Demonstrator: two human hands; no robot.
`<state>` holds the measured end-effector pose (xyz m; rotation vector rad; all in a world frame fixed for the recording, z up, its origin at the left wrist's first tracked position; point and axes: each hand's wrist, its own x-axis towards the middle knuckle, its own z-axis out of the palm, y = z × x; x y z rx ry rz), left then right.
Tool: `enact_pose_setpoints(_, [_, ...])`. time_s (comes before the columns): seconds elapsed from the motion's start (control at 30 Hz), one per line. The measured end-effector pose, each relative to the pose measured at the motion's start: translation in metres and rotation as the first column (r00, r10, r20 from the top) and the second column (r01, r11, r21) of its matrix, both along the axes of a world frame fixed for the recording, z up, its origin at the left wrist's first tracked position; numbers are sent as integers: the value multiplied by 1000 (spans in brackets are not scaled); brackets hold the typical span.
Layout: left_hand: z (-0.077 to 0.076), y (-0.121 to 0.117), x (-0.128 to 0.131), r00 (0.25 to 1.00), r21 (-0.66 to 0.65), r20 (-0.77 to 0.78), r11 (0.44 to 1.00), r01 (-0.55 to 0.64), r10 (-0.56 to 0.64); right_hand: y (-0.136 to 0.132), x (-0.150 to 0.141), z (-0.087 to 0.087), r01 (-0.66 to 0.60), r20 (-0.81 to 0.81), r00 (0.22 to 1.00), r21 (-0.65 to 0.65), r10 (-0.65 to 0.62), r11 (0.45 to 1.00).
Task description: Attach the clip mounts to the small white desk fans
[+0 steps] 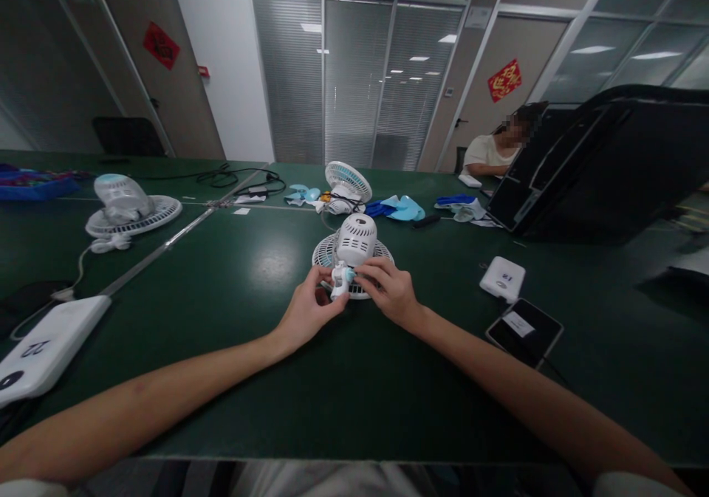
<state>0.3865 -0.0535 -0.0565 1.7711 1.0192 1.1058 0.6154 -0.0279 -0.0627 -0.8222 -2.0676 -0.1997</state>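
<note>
The white fan (357, 240) lies grille-down at the middle of the dark green counter (277, 401), its rounded motor housing up. Its white mount (339, 284) points toward the person, so the long axis from housing to mount runs roughly toward the near edge.

The left hand (308, 306) reaches in from the lower left, forearm slanting inward, fingers curled; its grip pinches the mount between thumb and fingers. The right hand (392, 294) comes from the lower right, fingers bent, its grip pinching the light-blue knob (349, 275) on the mount's right side.

Just beyond stands a second fan (348, 187), grille tilted upward, between light-blue blades (403, 207) and another light-blue blade piece (302, 193). At left, a third fan (122, 203) lies grille-down. At the far left, a blue tray (41, 190) holds a jumble of multicoloured items, too small to tell. A person (495, 150) sits beyond the counter at right.
</note>
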Motion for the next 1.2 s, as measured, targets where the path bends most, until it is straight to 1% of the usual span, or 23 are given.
enact_pose_setpoints(0.33, [-1, 0, 1, 1000, 10, 3, 1000, 1, -1, 0, 2, -4, -45, 45, 998, 72, 42, 996])
enact_pose_setpoints(0.43, [-1, 0, 1, 1000, 5, 1, 1000, 7, -7, 0, 3, -6, -25, 56, 998, 85, 20, 996])
enact_pose_setpoints(0.57, [0, 0, 1, 1000, 2, 1, 1000, -2, 2, 0, 2, -6, 22, 55, 998, 82, -27, 996])
enact_pose_setpoints(0.93, [1, -1, 0, 1000, -1, -16, 1000, 13, -13, -3, -2, 1, 20, 2, 1000, -18, -20, 1000])
enact_pose_setpoints(1.1, [0, 0, 0, 1000, 8, -9, 1000, -4, 4, -5, -1, 1, -12, 67, 998, 46, 9, 999])
enact_pose_setpoints(1.2, [-2, 1, 1, 1000, 8, -14, 1000, -10, 10, -2, -1, 0, 4, 67, 998, 46, -7, 999])
